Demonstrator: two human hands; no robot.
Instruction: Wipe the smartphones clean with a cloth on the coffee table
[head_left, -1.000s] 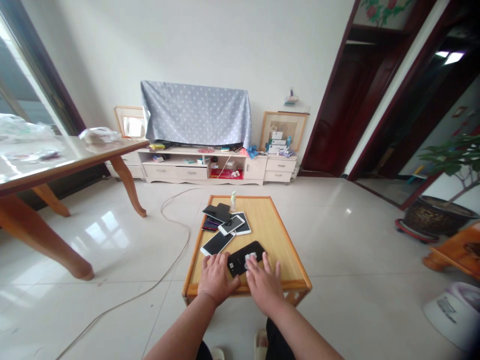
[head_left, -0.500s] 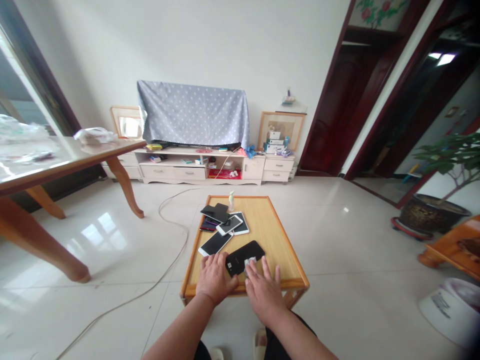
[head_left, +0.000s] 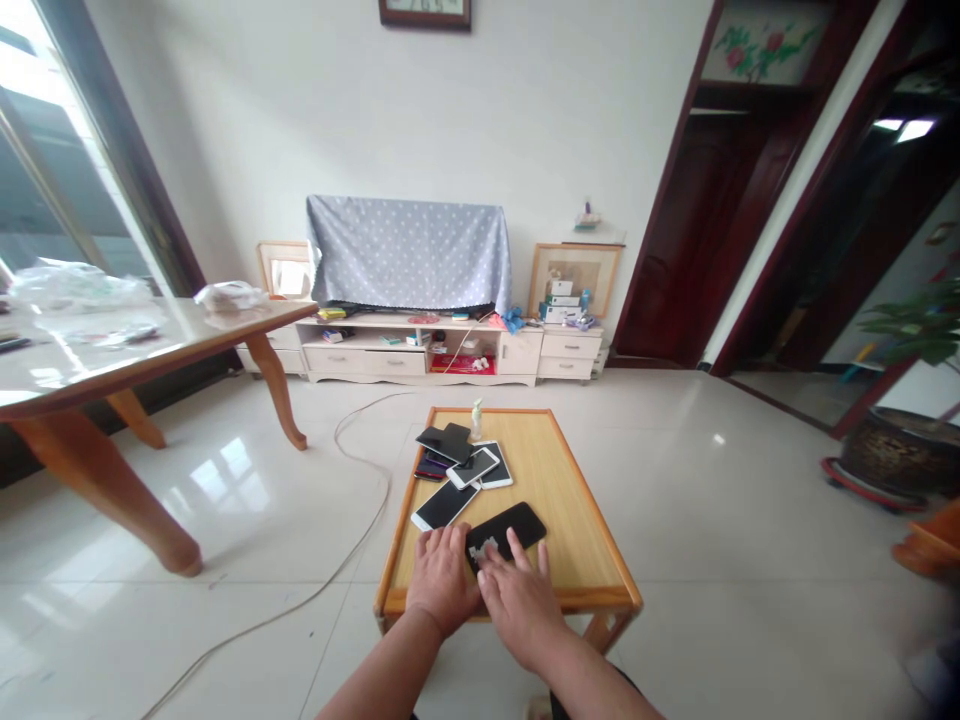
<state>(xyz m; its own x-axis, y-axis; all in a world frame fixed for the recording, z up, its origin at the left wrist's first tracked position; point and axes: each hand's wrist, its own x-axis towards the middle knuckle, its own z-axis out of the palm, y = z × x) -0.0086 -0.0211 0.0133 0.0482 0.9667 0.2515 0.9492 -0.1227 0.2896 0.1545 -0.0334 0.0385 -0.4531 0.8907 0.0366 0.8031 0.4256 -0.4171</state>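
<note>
A black smartphone (head_left: 529,522) lies flat near the front of the low wooden table (head_left: 568,500). My left hand (head_left: 442,577) grips its left end, fingers at the far side and thumb at the near side. Under the fingertips of my right hand (head_left: 523,597) a small crumpled white tissue (head_left: 486,547) is pressed on the phone's surface; its other fingers are spread over the phone. Just beyond lies a white-framed phone (head_left: 445,504), and behind it more phones are piled, among them a smaller white phone (head_left: 474,466) and a black phone (head_left: 442,443).
A small pump bottle (head_left: 476,418) stands at the table's far edge. A cable (head_left: 352,520) runs over the floor on the left, near a larger table (head_left: 255,325). Against the wall is a white cabinet (head_left: 367,360) with a covered object on top.
My right hand has slid the tissue leftward along the phone, toward its left end. My left hand keeps its grip. The whole view has tilted slightly upward.
</note>
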